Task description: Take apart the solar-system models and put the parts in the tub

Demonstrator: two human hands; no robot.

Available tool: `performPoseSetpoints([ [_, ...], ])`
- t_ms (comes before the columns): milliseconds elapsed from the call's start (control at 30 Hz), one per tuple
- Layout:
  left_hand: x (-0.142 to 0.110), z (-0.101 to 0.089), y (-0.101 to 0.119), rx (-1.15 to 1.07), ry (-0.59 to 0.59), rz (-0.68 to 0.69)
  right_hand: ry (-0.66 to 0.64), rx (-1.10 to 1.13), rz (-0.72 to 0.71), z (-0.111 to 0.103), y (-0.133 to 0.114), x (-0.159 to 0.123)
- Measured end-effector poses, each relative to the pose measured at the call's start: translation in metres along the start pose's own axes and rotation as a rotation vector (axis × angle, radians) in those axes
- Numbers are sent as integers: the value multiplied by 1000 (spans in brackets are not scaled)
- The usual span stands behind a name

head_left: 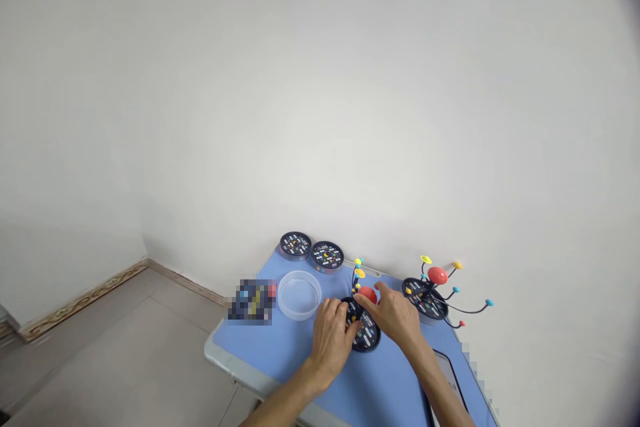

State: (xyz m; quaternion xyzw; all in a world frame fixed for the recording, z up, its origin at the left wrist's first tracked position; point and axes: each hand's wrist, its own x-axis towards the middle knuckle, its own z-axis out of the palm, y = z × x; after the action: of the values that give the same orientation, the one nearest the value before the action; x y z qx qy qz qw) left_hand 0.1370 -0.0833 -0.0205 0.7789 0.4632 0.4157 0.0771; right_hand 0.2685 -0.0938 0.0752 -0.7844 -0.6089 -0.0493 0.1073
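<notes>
My left hand [330, 340] grips the edge of a round black disc base [366, 333] printed with small coloured marks. On that base stands a wire-armed toy model with a red ball [367, 294] and yellow and blue tips [358, 272] on thin black arms. My right hand [394, 315] reaches over the base from the right, its spread fingertips at or just beside the red ball. Whether they touch it cannot be seen. Part of the base lies hidden under my fingers.
A second wire model [426, 293] stands at the right on its black base. Behind are two round dark tins [295, 245], with a transparent plastic dish [299, 295] and a pixelated box [253, 301] nearby. All rest on a blue-topped table [235, 340] beside a wall.
</notes>
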Motion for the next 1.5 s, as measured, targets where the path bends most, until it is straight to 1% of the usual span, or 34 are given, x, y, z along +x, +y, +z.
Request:
performPoseSetpoints([
  [100,11,20,7,45,-5,-57,-64,-45,-20,0,-7,5],
  [167,15,27,6,66,-6,-70,-82,-42,-18,0,-9,6],
  [233,18,31,5,55,-3,-52,-98,-28,-12,-2,-10,7],
  [367,20,33,3,-49,16,35,-112,-19,-31,-4,-10,7],
  [433,20,34,3,-82,24,47,-115,-31,-34,-4,-10,7],
  [600,21,40,1,-52,13,60,-132,-48,-44,-5,-10,8],
  [800,20,43,0,-33,-15,105,-189,-54,-85,-13,-11,8],
  [1067,20,42,2,-24,-29,86,-209,-50,-223,-12,-7,12],
  [1233,19,42,1,-41,-35,87,-195,36,-194,-12,-4,15],
  [1400,19,45,-1,-85,-5,99,-199,106,-168,-10,-2,20],
  [1500,19,47,-2,-66,-1,100,-199,134,-154,-8,-2,23],
])
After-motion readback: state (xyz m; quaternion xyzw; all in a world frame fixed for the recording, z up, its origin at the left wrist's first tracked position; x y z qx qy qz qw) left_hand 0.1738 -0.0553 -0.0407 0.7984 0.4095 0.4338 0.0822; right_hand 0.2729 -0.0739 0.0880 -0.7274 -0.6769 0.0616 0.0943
